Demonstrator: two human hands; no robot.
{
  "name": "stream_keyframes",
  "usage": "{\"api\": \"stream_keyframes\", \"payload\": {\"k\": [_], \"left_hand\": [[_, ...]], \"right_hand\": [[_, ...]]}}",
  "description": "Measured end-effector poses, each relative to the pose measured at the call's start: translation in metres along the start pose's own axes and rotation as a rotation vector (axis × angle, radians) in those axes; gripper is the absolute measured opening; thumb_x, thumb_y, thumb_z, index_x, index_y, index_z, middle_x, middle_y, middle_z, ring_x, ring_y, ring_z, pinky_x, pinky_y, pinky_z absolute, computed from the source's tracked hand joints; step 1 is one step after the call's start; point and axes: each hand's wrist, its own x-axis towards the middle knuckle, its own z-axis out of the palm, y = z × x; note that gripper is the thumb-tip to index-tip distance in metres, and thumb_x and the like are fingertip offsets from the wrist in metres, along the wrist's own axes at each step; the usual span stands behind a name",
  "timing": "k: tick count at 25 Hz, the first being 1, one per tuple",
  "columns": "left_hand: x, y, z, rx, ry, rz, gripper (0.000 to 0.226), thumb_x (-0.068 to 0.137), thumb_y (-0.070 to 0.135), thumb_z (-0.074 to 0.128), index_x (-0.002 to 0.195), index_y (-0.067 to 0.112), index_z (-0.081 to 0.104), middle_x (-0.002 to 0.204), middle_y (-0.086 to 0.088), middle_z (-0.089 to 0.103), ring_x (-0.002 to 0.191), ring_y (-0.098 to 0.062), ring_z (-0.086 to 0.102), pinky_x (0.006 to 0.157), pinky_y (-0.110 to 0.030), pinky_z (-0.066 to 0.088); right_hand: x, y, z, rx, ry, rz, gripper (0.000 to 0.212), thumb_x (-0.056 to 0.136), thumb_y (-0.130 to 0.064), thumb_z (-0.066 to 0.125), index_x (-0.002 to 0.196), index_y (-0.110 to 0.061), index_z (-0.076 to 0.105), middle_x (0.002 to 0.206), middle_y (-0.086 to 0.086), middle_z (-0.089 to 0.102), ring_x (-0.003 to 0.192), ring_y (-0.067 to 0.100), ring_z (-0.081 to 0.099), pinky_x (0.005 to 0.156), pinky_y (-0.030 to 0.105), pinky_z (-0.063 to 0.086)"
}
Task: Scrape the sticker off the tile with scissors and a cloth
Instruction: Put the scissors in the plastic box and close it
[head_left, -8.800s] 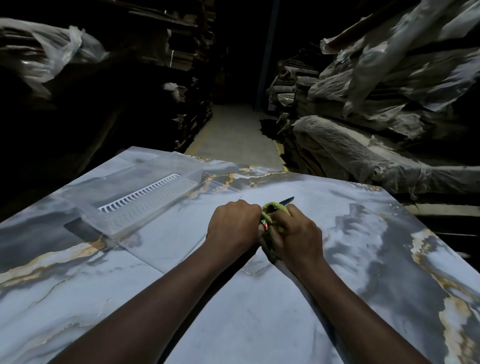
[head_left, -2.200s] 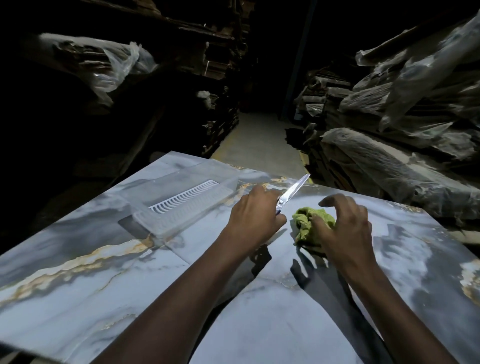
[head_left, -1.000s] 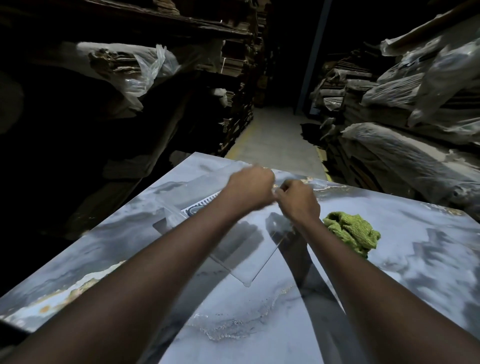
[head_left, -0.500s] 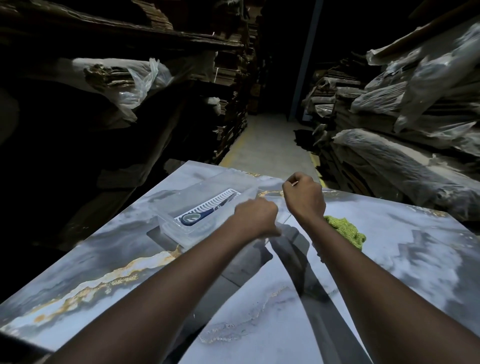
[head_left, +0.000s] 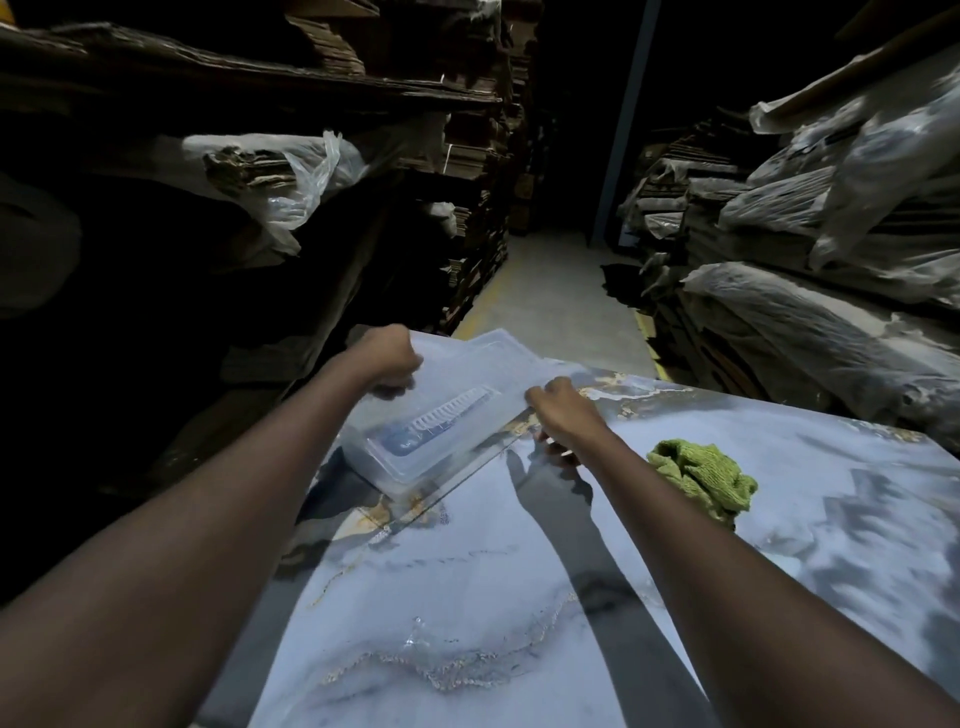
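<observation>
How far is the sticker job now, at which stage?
Scraping looks finished: no sticker shows on the visible marble tile, and the green cloth lies loose on it. In hand: the left hand and right hand hold the clear plastic box, a dark tool inside. Left: shutting it, storing the cloth.

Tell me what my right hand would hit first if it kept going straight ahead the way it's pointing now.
Probably the clear plastic lid it already touches: the right hand points forward-left at the clear plastic box. Depth is unclear.
</observation>
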Motion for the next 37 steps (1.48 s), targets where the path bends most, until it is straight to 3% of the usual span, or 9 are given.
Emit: {"api": "stream_keyframes", "payload": {"k": [3, 6, 12, 15, 20, 26, 30, 34, 37], "left_hand": [[0.006, -0.014, 0.013, 0.207, 0.128, -0.057, 0.034, 0.099, 0.025, 0.043, 0.113, -0.001, 0.06, 0.107, -0.019, 0.065, 0.084, -0.029, 0.065, 0.075, -0.037, 0.053], [0.008, -0.014, 0.014, 0.42, 0.208, -0.09, 0.038, 0.1, 0.033, 0.038, 0.129, 0.012, 0.052, 0.134, -0.016, 0.048, 0.12, -0.035, 0.047, 0.095, -0.045, 0.036], [0.022, -0.033, 0.015, 0.316, 0.203, 0.046, 0.018, 0.095, 0.025, 0.043, 0.099, 0.025, 0.061, 0.112, -0.012, 0.061, 0.094, -0.032, 0.057, 0.071, -0.035, 0.042], [0.019, -0.029, 0.018, 0.366, 0.218, 0.015, 0.024, 0.097, 0.023, 0.043, 0.108, 0.015, 0.062, 0.115, -0.014, 0.059, 0.096, -0.033, 0.058, 0.071, -0.036, 0.043], [0.015, -0.024, 0.023, 0.524, 0.216, 0.071, 0.022, 0.098, 0.016, 0.04, 0.112, 0.009, 0.056, 0.114, -0.017, 0.057, 0.095, -0.034, 0.059, 0.069, -0.035, 0.043], [0.016, -0.023, 0.019, 0.557, 0.201, 0.152, 0.022, 0.093, 0.007, 0.042, 0.107, 0.011, 0.058, 0.111, -0.017, 0.058, 0.095, -0.036, 0.062, 0.073, -0.037, 0.048], [0.023, -0.027, 0.021, 0.552, 0.193, 0.118, 0.034, 0.1, 0.039, 0.043, 0.113, 0.012, 0.059, 0.113, -0.016, 0.059, 0.101, -0.034, 0.058, 0.075, -0.037, 0.046], [0.028, -0.036, 0.025, 0.261, 0.125, 0.061, 0.031, 0.099, 0.031, 0.049, 0.112, 0.007, 0.061, 0.113, -0.02, 0.062, 0.098, -0.032, 0.057, 0.076, -0.033, 0.044], [0.031, -0.043, 0.029, -0.075, 0.076, 0.017, 0.025, 0.099, 0.023, 0.05, 0.108, 0.002, 0.06, 0.114, -0.028, 0.061, 0.081, -0.034, 0.056, 0.062, -0.029, 0.038]], "right_hand": [[-0.004, -0.01, 0.014, 0.118, -0.21, 0.105, 0.036, 0.073, -0.034, 0.045, 0.096, -0.006, 0.046, 0.074, 0.015, 0.057, 0.056, 0.026, 0.048, 0.056, 0.04, 0.04], [-0.007, -0.018, 0.018, 0.133, -0.268, 0.174, 0.038, 0.072, -0.036, 0.048, 0.08, -0.001, 0.061, 0.06, 0.013, 0.061, 0.053, 0.029, 0.054, 0.062, 0.042, 0.048], [-0.011, -0.03, 0.027, 0.438, -0.259, 0.108, 0.034, 0.093, -0.018, 0.048, 0.116, 0.008, 0.048, 0.077, 0.017, 0.059, 0.054, 0.024, 0.06, 0.051, 0.033, 0.055], [-0.009, -0.037, 0.041, 0.516, -0.167, 0.144, 0.033, 0.095, -0.014, 0.044, 0.123, 0.002, 0.042, 0.078, 0.017, 0.058, 0.056, 0.024, 0.061, 0.044, 0.03, 0.053], [-0.01, -0.04, 0.071, 0.553, 0.084, 0.108, 0.057, 0.094, -0.025, 0.039, 0.147, -0.017, 0.018, 0.123, 0.009, 0.051, 0.081, 0.025, 0.061, 0.042, 0.03, 0.052], [-0.015, -0.046, 0.095, 0.424, 0.188, 0.093, 0.075, 0.088, -0.033, 0.036, 0.151, -0.021, -0.002, 0.156, 0.007, 0.024, 0.117, 0.035, 0.05, 0.09, 0.052, 0.051], [-0.012, -0.039, 0.098, 0.434, 0.177, 0.098, 0.072, 0.089, -0.036, 0.033, 0.15, -0.026, -0.003, 0.148, 0.011, 0.037, 0.115, 0.035, 0.051, 0.088, 0.052, 0.052], [-0.014, -0.037, 0.092, 0.28, 0.18, -0.033, 0.057, 0.099, -0.032, 0.034, 0.151, -0.026, 0.011, 0.138, 0.013, 0.048, 0.11, 0.035, 0.055, 0.082, 0.052, 0.055], [-0.015, -0.033, 0.086, 0.168, 0.19, -0.126, 0.051, 0.102, -0.03, 0.033, 0.15, -0.018, 0.021, 0.143, 0.012, 0.046, 0.124, 0.035, 0.048, 0.094, 0.042, 0.046]]}}
